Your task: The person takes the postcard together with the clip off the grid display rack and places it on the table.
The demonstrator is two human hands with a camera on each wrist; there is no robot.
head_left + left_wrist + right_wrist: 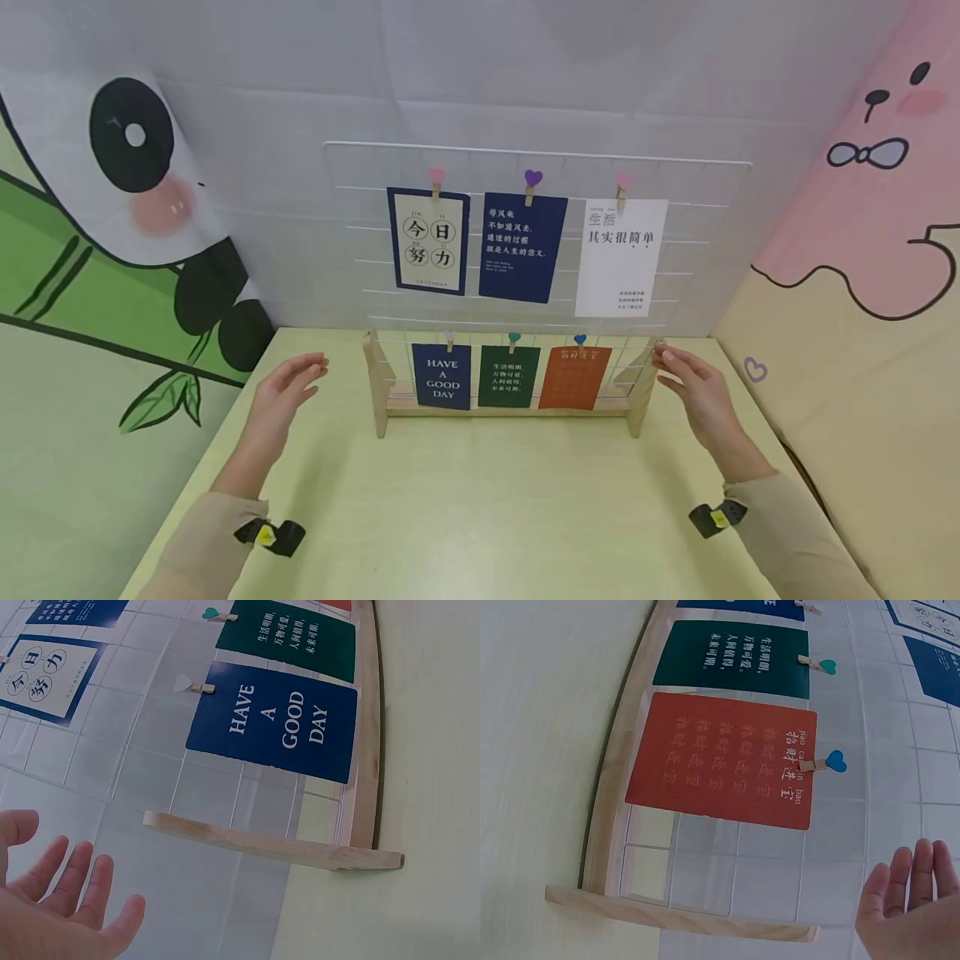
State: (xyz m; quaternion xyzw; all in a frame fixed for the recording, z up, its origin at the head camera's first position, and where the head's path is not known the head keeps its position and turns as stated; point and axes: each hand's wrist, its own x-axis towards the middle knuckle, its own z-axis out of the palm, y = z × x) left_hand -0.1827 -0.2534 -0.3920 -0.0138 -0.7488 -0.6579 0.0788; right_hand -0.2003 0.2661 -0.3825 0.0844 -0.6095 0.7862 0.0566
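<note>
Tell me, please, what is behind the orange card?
Wires of the white grid emerge from behind the orange card; whatever else lies behind it is covered.

Grid stand [381, 408] on worktop [450, 508], wire grid [540, 154] set in it, backdrop [525, 67] behind. Upper row on grid, left to right: 今日努力 card [429, 243], 等风来 card [523, 250], 生活其实很简单 card [618, 268]. Lower row, same order: HAVE A GOOD DAY card [442, 379], 生活明朗 card [508, 379], 招财进宝 card [573, 382], down by stand's base rail [615, 407]. One clothespin [529, 196] at each card's top edge. Left hand [279, 400] off to stand's left, apart; right hand [699, 390] just beside right end.
</note>
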